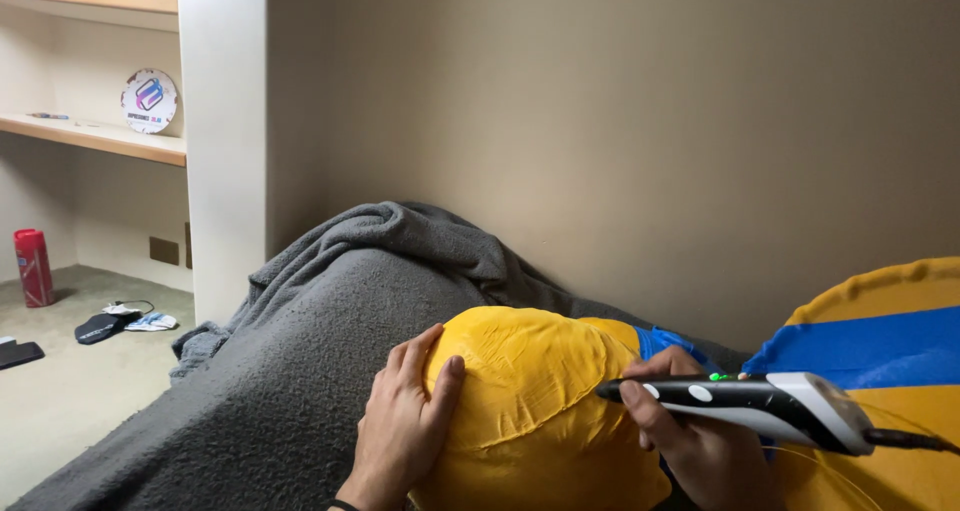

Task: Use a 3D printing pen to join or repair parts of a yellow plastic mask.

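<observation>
My left hand (pixel 400 426) lies flat against the left side of a rounded yellow shell (pixel 530 391) with a ridged, layered surface, fingers spread and steadying it. My right hand (pixel 700 441) grips a black-and-white pen-shaped tool (pixel 745 401) with a green light lit and a cable trailing off to the right. Its dark tip touches the yellow shell's right side. A blue patch (pixel 665 339) shows behind the shell.
A grey fleece blanket (pixel 300 371) covers the surface under the shell. A large yellow and blue piece (pixel 880 341) sits at the right. A beige wall stands behind. At left are wooden shelves (pixel 100 136), a red can (pixel 33 266) and small items on the carpet.
</observation>
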